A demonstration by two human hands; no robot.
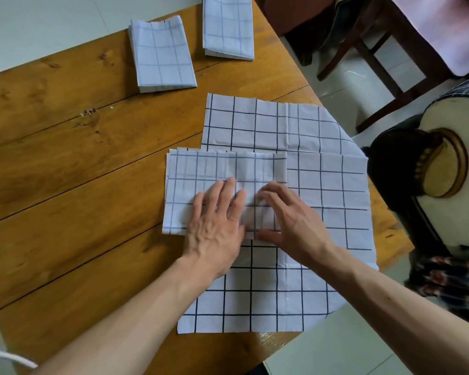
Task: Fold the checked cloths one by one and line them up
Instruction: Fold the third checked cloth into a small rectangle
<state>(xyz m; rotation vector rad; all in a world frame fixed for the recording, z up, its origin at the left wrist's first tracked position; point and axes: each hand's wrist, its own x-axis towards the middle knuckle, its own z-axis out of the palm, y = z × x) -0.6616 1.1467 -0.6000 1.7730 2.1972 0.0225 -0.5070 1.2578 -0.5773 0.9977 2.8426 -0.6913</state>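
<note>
A folded white checked cloth (222,169) lies in the middle of the wooden table (65,158), on top of a larger unfolded checked cloth (331,201) spread flat beneath it. My left hand (217,226) presses flat on the folded cloth's near edge, fingers apart. My right hand (290,215) rests beside it with its fingertips on the folded cloth's right part and its thumb at the near edge. Two more folded checked cloths lie at the far side: one (161,54) to the left, one (228,25) to the right, side by side with a gap.
The unfolded cloth hangs over the table's right edge. A dark wooden chair (377,58) stands beyond the table's right corner. A round pale and dark object (444,163) sits close to the right. A white cord (8,358) lies at the near left.
</note>
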